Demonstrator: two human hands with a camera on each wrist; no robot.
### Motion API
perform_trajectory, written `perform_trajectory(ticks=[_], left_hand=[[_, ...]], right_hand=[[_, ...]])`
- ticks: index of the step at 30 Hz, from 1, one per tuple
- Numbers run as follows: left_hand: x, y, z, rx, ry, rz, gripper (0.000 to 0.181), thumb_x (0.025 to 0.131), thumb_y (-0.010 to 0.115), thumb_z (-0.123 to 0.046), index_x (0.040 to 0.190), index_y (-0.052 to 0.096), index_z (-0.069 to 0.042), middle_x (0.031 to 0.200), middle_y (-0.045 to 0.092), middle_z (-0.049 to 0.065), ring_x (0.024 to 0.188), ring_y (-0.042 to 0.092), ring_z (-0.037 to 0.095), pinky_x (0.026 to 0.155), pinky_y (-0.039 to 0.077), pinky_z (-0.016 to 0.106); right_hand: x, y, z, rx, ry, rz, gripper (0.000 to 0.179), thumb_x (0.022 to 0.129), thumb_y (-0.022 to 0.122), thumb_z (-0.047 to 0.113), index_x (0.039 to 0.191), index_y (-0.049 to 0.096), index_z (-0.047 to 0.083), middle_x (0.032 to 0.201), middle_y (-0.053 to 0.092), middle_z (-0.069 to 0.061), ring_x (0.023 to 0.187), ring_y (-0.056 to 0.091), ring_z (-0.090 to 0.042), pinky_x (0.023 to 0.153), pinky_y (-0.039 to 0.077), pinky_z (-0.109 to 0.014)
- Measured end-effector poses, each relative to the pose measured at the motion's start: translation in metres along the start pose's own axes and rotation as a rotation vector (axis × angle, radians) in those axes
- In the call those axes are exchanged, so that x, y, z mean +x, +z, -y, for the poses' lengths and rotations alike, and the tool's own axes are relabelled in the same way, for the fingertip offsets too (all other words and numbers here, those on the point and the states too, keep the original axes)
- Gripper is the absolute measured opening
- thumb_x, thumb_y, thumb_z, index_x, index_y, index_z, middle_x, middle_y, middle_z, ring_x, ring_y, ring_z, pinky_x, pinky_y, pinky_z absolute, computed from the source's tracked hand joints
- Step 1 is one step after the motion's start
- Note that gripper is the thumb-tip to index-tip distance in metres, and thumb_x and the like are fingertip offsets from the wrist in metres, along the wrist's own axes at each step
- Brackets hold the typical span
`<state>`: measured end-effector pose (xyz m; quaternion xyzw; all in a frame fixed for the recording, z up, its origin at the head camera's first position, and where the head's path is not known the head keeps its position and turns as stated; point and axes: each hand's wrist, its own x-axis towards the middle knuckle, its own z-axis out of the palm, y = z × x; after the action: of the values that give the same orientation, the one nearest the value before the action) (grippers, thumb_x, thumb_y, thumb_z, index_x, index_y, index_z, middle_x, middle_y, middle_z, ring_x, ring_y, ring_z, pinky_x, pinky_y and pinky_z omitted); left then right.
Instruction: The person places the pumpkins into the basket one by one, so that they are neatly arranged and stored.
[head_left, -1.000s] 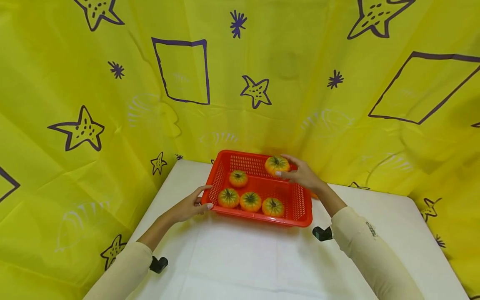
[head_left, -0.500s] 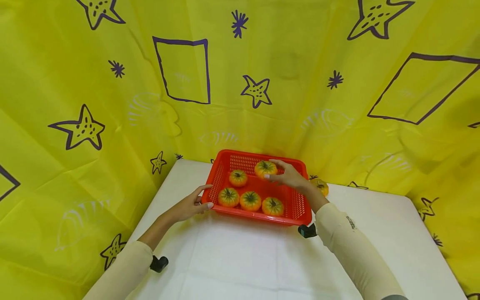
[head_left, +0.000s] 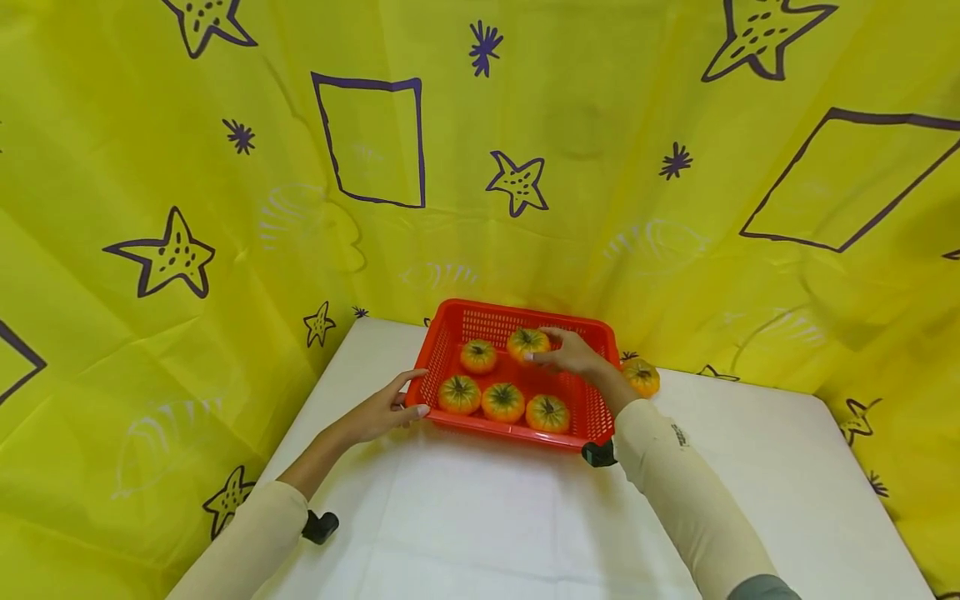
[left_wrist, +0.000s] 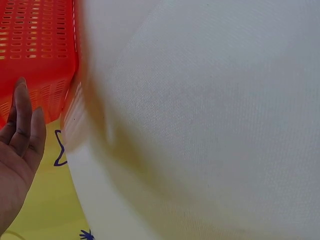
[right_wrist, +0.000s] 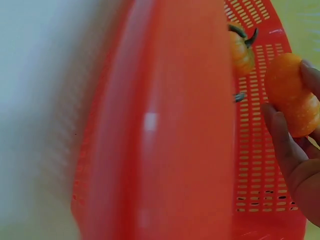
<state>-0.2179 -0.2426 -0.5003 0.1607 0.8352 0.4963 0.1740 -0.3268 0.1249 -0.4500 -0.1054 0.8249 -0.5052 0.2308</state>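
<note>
A red plastic basket (head_left: 525, 433) sits on the white table with several small orange pumpkins inside. Three of them, including this pumpkin (head_left: 503, 403), line its front side, and another pumpkin (head_left: 478, 356) lies behind them. My left hand (head_left: 382, 410) holds the basket's left side, thumb near the front corner; the left wrist view shows its fingers against the outer wall (left_wrist: 40, 75). Over the back middle of the basket, my right hand (head_left: 573, 353) grips a pumpkin (head_left: 527, 344) between thumb and fingers. The right wrist view shows this pumpkin (right_wrist: 287, 90) against the perforated wall.
Outside the basket, one more pumpkin (head_left: 641, 377) rests on the white table (head_left: 465, 525) near its back edge, right of the basket. A yellow curtain (head_left: 585, 167) with starfish drawings stands close behind and along the sides.
My right hand has carried its pumpkin left and slightly lower over the basket, uncovering the pumpkin outside on the right. My left hand has stayed on the basket's side.
</note>
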Motion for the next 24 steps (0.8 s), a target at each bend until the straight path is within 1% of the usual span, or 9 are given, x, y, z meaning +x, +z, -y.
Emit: perform_trajectory(ticks=[1, 3, 5, 8, 10, 13, 17, 19, 24], left_hand=[[0.0, 0.0, 0.001, 0.002, 0.001, 0.001, 0.073, 0.1, 0.063, -0.035, 0.159, 0.021, -0.024, 0.092, 0.064, 0.02, 0.083, 0.057, 0.023, 0.078, 0.048, 0.043], [0.0, 0.0, 0.001, 0.012, 0.0, 0.004, 0.073, 0.1, 0.063, -0.035, 0.159, 0.021, -0.023, 0.09, 0.063, 0.018, 0.083, 0.057, 0.023, 0.077, 0.048, 0.042], [0.0, 0.0, 0.0, 0.018, -0.001, 0.004, 0.073, 0.1, 0.063, -0.036, 0.159, 0.021, -0.024, 0.09, 0.063, 0.018, 0.083, 0.057, 0.023, 0.077, 0.048, 0.041], [-0.001, 0.0, -0.001, 0.023, -0.003, 0.004, 0.073, 0.1, 0.063, -0.037, 0.159, 0.021, -0.024, 0.092, 0.064, 0.02, 0.084, 0.058, 0.023, 0.078, 0.048, 0.042], [-0.001, 0.0, -0.001, 0.022, -0.005, 0.002, 0.073, 0.1, 0.063, -0.037, 0.159, 0.021, -0.025, 0.094, 0.065, 0.021, 0.084, 0.058, 0.023, 0.078, 0.048, 0.042], [-0.001, -0.001, 0.0, 0.024, -0.006, -0.001, 0.073, 0.1, 0.063, -0.037, 0.159, 0.022, -0.025, 0.092, 0.065, 0.02, 0.083, 0.058, 0.022, 0.078, 0.048, 0.04], [0.0, 0.0, 0.0, 0.02, -0.001, 0.002, 0.073, 0.1, 0.063, -0.036, 0.158, 0.022, -0.024, 0.091, 0.064, 0.018, 0.082, 0.057, 0.022, 0.077, 0.047, 0.04], [0.0, 0.0, -0.001, 0.019, 0.0, 0.002, 0.072, 0.1, 0.063, -0.035, 0.158, 0.022, -0.024, 0.092, 0.065, 0.018, 0.083, 0.058, 0.023, 0.078, 0.048, 0.041], [-0.001, 0.0, -0.001, 0.014, -0.009, 0.003, 0.072, 0.1, 0.063, -0.032, 0.158, 0.022, -0.026, 0.096, 0.064, 0.022, 0.087, 0.059, 0.027, 0.08, 0.048, 0.044]], right_hand=[[0.003, 0.0, -0.005, -0.012, 0.002, -0.008, 0.081, 0.095, 0.071, 0.027, 0.159, 0.025, 0.005, 0.139, 0.054, -0.03, 0.113, 0.065, -0.044, 0.1, 0.049, -0.054], [0.004, 0.001, -0.009, -0.018, 0.012, -0.015, 0.081, 0.095, 0.071, 0.027, 0.158, 0.026, 0.003, 0.13, 0.06, -0.031, 0.111, 0.067, -0.043, 0.099, 0.051, -0.053], [0.006, 0.003, -0.011, -0.022, 0.014, -0.021, 0.08, 0.095, 0.071, 0.025, 0.157, 0.026, 0.002, 0.135, 0.057, -0.031, 0.109, 0.068, -0.042, 0.096, 0.053, -0.051], [0.009, 0.004, -0.014, -0.028, 0.012, -0.022, 0.081, 0.095, 0.071, 0.025, 0.157, 0.025, 0.0, 0.148, 0.044, -0.031, 0.107, 0.069, -0.039, 0.093, 0.055, -0.048], [0.011, 0.005, -0.015, -0.029, 0.017, -0.017, 0.08, 0.095, 0.071, 0.023, 0.157, 0.026, 0.0, 0.154, 0.036, -0.029, 0.108, 0.069, -0.038, 0.094, 0.055, -0.047], [0.013, 0.006, -0.015, -0.032, 0.021, 0.001, 0.079, 0.095, 0.071, 0.021, 0.157, 0.026, 0.0, 0.158, 0.03, -0.028, 0.111, 0.067, -0.038, 0.098, 0.053, -0.048], [0.015, 0.007, -0.016, -0.024, 0.028, 0.018, 0.077, 0.095, 0.071, 0.017, 0.156, 0.027, -0.001, 0.158, 0.029, -0.028, 0.113, 0.067, -0.039, 0.099, 0.052, -0.048], [0.016, 0.008, -0.017, -0.011, 0.032, 0.027, 0.077, 0.094, 0.071, 0.015, 0.155, 0.027, -0.002, 0.156, 0.03, -0.028, 0.114, 0.066, -0.04, 0.099, 0.052, -0.047], [0.02, 0.01, -0.02, -0.028, 0.036, 0.033, 0.076, 0.093, 0.071, 0.011, 0.154, 0.029, -0.003, 0.153, 0.036, -0.029, 0.113, 0.067, -0.036, 0.097, 0.053, -0.043]])
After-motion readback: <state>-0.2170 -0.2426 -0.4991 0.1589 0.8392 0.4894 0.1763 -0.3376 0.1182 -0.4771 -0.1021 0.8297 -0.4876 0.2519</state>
